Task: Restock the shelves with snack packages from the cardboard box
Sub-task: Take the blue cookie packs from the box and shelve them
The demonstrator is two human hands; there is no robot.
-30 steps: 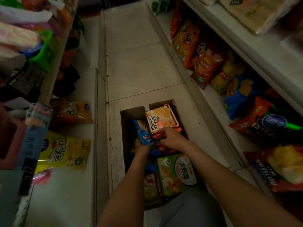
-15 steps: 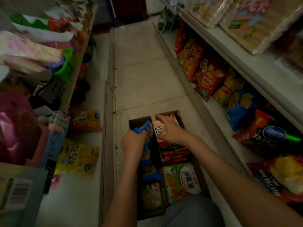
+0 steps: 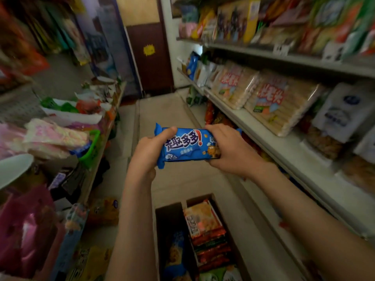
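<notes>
Gripping blue cookie pack (image 3: 187, 144), left hand (image 3: 149, 152), right hand (image 3: 231, 151)

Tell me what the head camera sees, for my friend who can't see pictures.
A person's left hand and right hand hold a blue cookie packet by its ends. Below, an open cardboard box with snack packets sits on the floor. Stocked shop shelves line both sides of the aisle.

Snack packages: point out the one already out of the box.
The blue pack, gripped by left hand and right hand; the rest lie in the cardboard box.
</notes>
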